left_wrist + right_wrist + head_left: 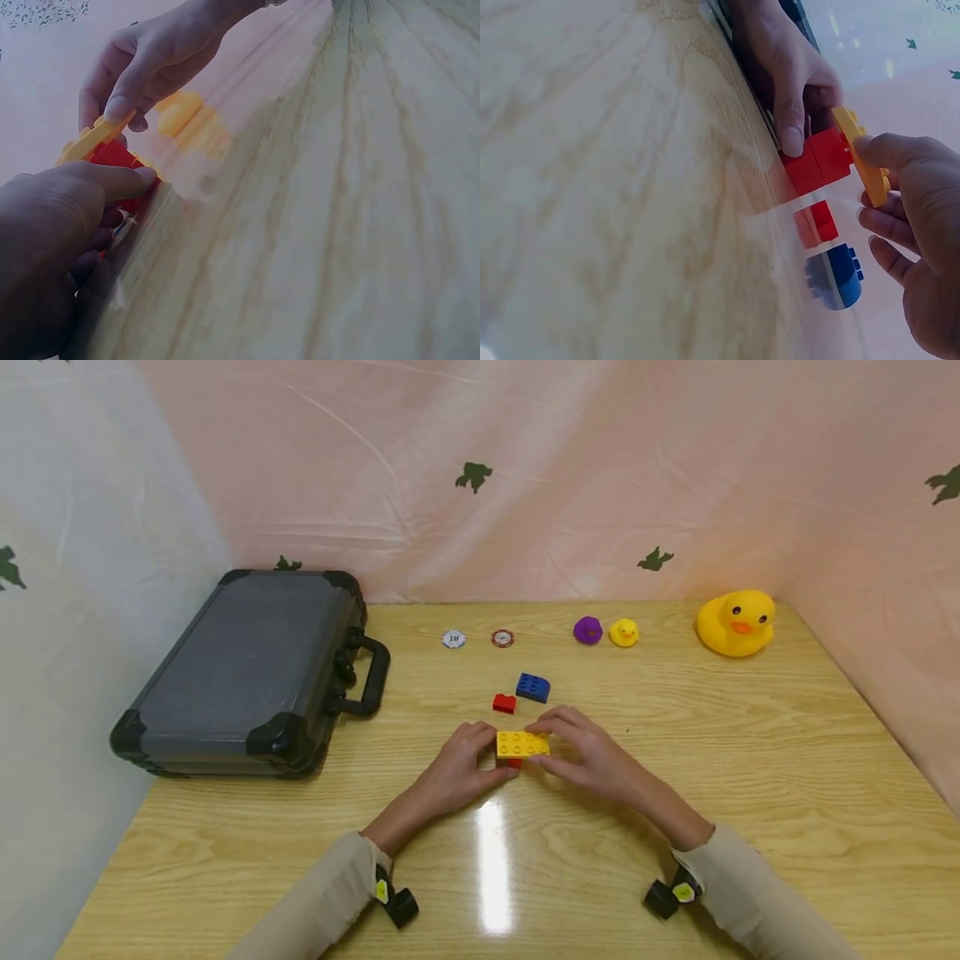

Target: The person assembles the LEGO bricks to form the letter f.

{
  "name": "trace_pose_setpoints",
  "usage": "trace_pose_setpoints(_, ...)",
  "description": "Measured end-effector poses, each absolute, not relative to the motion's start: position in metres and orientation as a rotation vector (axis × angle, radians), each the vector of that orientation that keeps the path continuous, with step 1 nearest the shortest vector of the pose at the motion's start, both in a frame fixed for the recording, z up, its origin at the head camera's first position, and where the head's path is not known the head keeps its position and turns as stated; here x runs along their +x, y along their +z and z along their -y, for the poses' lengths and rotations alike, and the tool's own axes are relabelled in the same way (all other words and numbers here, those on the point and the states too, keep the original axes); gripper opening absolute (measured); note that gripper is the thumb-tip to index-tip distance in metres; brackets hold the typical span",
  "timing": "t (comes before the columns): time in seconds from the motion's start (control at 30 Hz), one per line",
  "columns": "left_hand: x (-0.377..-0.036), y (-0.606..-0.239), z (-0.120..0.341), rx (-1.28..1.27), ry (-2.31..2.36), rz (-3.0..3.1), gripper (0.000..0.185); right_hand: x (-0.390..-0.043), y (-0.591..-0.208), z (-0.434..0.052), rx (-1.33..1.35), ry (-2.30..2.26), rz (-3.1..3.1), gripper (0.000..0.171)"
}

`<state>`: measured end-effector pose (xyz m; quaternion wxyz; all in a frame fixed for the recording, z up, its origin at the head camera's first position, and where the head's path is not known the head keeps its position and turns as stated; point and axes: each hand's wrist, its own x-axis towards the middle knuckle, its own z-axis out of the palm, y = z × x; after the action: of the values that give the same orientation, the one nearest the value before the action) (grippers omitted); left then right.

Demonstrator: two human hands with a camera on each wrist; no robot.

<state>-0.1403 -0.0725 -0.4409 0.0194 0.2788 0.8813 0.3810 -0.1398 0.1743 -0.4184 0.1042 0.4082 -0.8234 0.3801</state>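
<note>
**Brick stack held at mid-worktop, two hands**

Item 1: flat yellow studded plastic brick (522, 743), lying studs-up across a red plastic brick (817, 160) that stands on the glossy wooden worktop (750, 760), midway between its left and right edges. The left hand (459, 770) pinches the red brick with its thumb against the side, apparently to steady the base; the right hand (588, 752) curls its fingertips round the yellow brick's far end, probably to seat it level.

Item 2: loose small red brick (504, 702) and blue studded brick (533, 687), just behind the stack.

Item 3, along the far edge: white chip (453, 639), red chip (502, 638), purple toy duck (588, 630), small yellow duck (624, 632), large yellow rubber duck (736, 622). Dark hard case (247, 677) at the left edge.

View note: the head camera barely shows the lower red brick; the right wrist view reveals it fully beneath the yellow one.
</note>
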Motion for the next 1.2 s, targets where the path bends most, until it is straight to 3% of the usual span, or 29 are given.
trace_pose_setpoints(1.2, -0.1395, -0.4389, 0.0721, 0.793, 1.21, -2.713, 0.035, -0.1384, -0.4088, -0.1723, 1.233, 1.006, 2.539, 0.034)
